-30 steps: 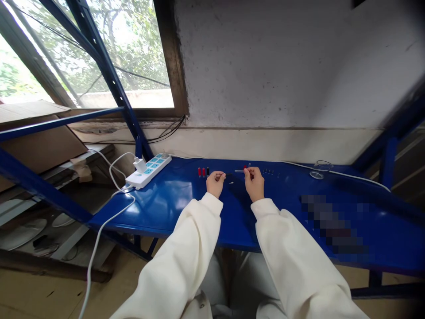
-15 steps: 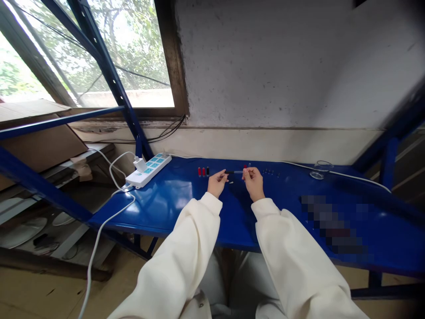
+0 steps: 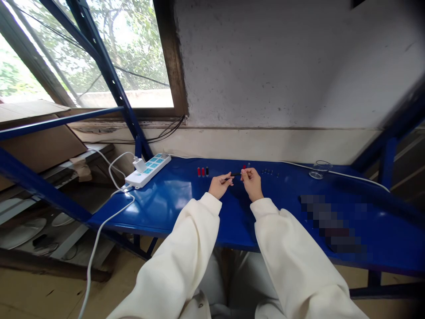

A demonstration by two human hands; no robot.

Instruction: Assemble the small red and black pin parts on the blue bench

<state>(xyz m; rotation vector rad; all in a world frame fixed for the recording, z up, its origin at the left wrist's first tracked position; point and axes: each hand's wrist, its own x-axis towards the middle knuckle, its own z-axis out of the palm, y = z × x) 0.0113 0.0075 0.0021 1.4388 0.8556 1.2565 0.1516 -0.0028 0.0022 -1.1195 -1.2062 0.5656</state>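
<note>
Both my hands meet over the back of a blue metal table. My left hand pinches a thin dark rod-like part, its tip pointing right. My right hand is closed in a pinch right at that tip, with a small red piece showing at its fingers. The two hands are nearly touching. A short row of small red and black parts stands just left of my left hand. Several tiny dark parts lie to the right of my right hand.
A white power strip with a plugged white cable lies at the table's back left. A clear glass dish and a thin white cord sit at the back right. Wall and window stand close behind; blue rack beams flank both sides.
My hands have drawn together: the left hand moved right and the thin part's tip now meets the right hand's fingers.
</note>
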